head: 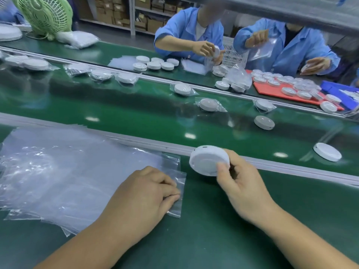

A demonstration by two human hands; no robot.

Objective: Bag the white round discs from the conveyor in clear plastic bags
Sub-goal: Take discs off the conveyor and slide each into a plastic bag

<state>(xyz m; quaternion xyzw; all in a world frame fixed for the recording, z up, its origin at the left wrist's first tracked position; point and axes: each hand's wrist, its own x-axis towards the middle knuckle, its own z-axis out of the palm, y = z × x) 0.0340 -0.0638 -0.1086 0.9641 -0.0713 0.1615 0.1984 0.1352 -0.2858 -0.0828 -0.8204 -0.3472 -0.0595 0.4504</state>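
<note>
My right hand (pixel 242 189) grips a white round disc (pixel 207 162), tilted on edge above the green bench near the conveyor rail. To its left, my left hand (pixel 145 199) lies on the right edge of a stack of clear plastic bags (pixel 68 171), with its curled fingertips pinching the top bag's opening. Two bare discs lie on the conveyor belt (pixel 136 117): one (pixel 327 154) at the right, another (pixel 264 122) farther back. Several bagged discs (pixel 210 104) sit along the belt's far side.
A metal rail (pixel 291 167) separates my bench from the belt. Across the belt, two people in blue coats bag discs beside a red tray (pixel 272 92) loaded with discs, a white basket (pixel 233 55) and a blue bin (pixel 342 92). A green fan (pixel 44 14) stands far left.
</note>
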